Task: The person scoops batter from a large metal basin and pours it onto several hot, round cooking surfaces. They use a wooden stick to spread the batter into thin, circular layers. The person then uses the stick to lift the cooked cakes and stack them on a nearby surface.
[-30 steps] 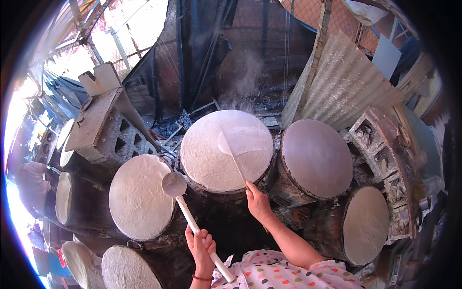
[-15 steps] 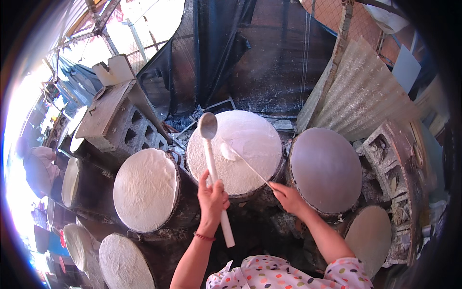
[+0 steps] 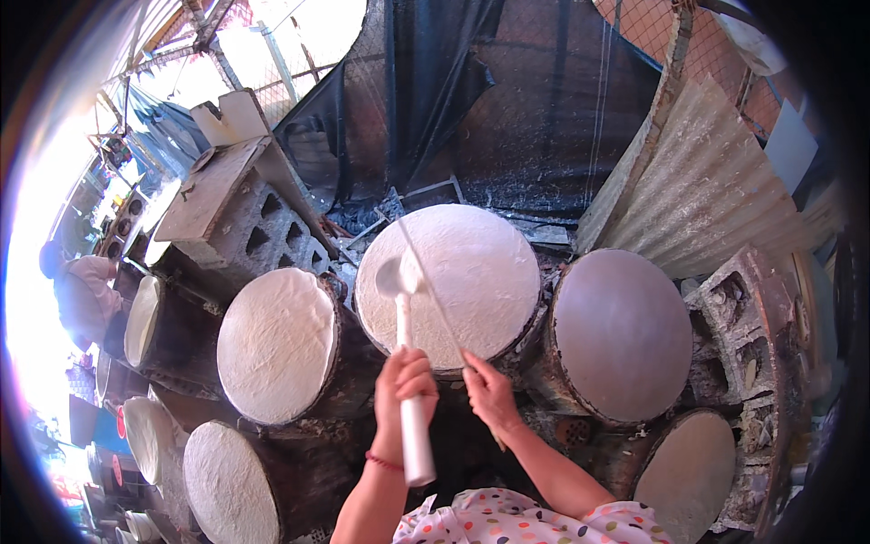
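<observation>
- Holding a white ladle in the left hand, fingers wrapped tight round the handle, bowl resting on the middle round at about its 9 o'clock.
- Right hand is pinched narrow on a thin stick that slants up across the same round toward 11 o'clock.
- What's changed: a second ago the ladle hung off to the left, between the left round and the middle one. Half a second ago it stood up over the middle round's far left edge. Now the bowl has come back down onto the white layer.
- The stick hand has hardly moved, just slid in closer to the ladle hand, so both are near each other at 6 o'clock of the round.
- My read: the work is squarely on that middle round now, both tools on one surface.
- The brownish round sits at 3 o'clock, bare of white.
- Concrete blocks at 10 o'clock, corrugated sheet at 2 o'clock.
</observation>
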`<state>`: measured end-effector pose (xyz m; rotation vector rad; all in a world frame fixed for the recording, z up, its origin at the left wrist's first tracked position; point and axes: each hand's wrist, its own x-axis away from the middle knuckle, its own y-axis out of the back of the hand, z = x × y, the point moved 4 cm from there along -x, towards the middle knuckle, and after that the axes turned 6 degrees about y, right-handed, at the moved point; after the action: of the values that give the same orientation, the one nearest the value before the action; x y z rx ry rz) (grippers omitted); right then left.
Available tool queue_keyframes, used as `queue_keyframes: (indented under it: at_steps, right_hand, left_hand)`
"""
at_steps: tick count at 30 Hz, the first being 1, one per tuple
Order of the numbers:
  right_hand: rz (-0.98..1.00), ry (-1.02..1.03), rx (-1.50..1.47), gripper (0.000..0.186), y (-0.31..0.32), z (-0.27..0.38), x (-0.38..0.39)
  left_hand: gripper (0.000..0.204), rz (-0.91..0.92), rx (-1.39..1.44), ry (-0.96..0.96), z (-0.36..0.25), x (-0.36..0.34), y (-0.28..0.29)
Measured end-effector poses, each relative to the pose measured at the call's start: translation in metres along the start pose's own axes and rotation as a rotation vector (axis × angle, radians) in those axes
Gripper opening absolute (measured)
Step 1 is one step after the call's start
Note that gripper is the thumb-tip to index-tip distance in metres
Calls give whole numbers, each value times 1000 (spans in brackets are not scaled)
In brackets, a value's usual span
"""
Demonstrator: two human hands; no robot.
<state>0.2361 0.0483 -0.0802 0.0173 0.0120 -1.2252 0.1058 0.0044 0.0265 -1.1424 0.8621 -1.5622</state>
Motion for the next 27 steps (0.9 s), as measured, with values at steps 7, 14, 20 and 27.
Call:
queue_keyframes:
  at_steps: [7,14,20,27]
  right_hand:
    - [-126,-408,-107,35,30,21,4]
    - [156,-22,315,38,8,-6,83]
    - [336,-16,444,50,-41,1,135]
    - [287,-246,-21,16,-168,13,68]
  left_hand:
    - [21,76,-30,-1,7,29,-23]
    - [15,-13,-102,-43,-20,95,-9]
    - [21,72,-189,-281,-81,182,-13]
    - [17,23,-200,-614,-144,277,-5]
